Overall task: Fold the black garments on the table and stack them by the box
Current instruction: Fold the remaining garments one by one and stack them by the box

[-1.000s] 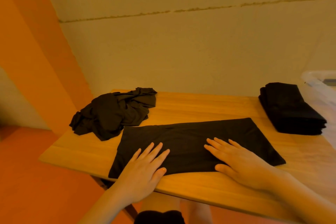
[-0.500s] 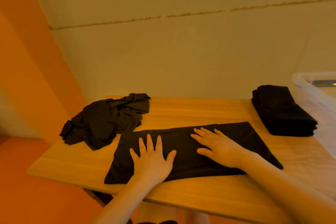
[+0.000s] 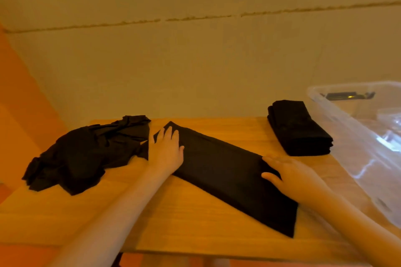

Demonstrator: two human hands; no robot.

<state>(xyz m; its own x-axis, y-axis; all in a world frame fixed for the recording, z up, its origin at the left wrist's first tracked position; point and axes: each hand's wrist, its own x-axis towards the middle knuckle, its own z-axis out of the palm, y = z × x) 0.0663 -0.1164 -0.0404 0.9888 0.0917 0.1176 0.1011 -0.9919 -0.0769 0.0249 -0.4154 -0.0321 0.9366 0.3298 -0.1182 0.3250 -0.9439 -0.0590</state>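
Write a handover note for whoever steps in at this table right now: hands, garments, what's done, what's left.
Left hand: open, flat on the far left end of the long, flat-folded black garment.
Right hand: open, resting on the garment's right edge.
That garment lies diagonally across the middle of the wooden table, folded into a long strip only.
Done: neat stack of folded black garments sits beside the clear plastic box on the right.
Left: finish folding the strip and add it to the stack; then fold the crumpled black pile at the table's left.
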